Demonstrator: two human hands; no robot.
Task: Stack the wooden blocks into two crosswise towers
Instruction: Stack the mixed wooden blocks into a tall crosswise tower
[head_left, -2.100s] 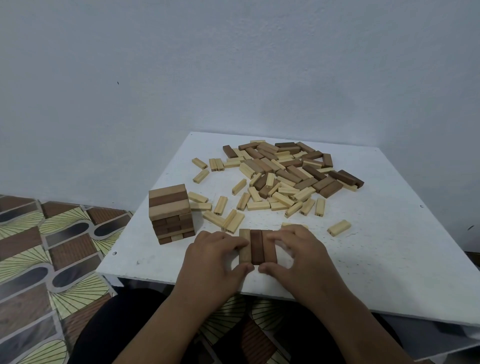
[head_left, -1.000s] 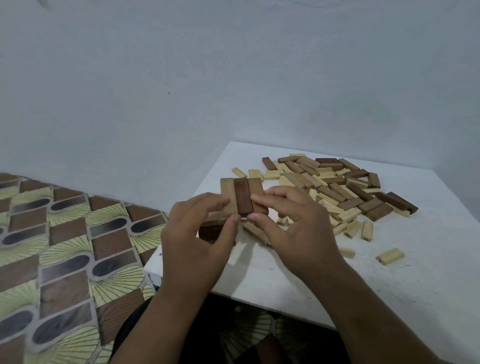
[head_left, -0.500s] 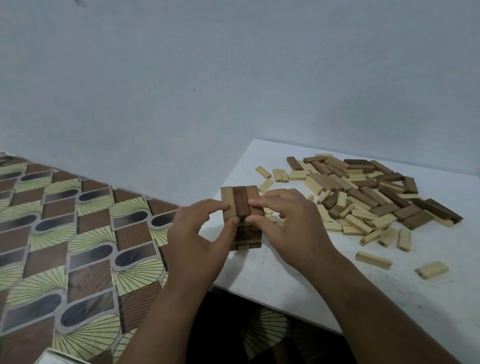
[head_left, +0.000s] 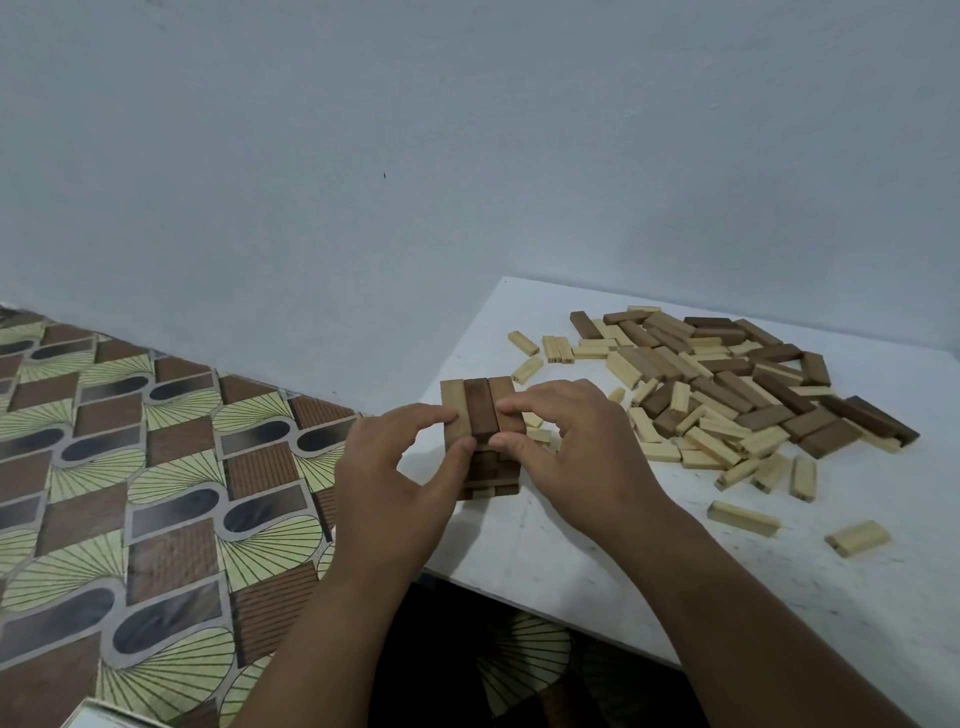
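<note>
Wooden layer of three blocks (head_left: 480, 410) is pinched between the left hand (head_left: 395, 467) and right hand (head_left: 566, 441), sitting right on top of the first tower (head_left: 488, 473) at the desk (head_left: 571, 545) corner. Looks like the placing step; next I'd square it crosswise, let go gently, then grab more from the loose pile (head_left: 727, 395).

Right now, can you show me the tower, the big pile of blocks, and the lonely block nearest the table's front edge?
tower (head_left: 480, 415): head view, dark middle top block.
pile of blocks (head_left: 727, 384): head view, pile's middle.
lonely block (head_left: 857, 538): head view, its top face.
</note>
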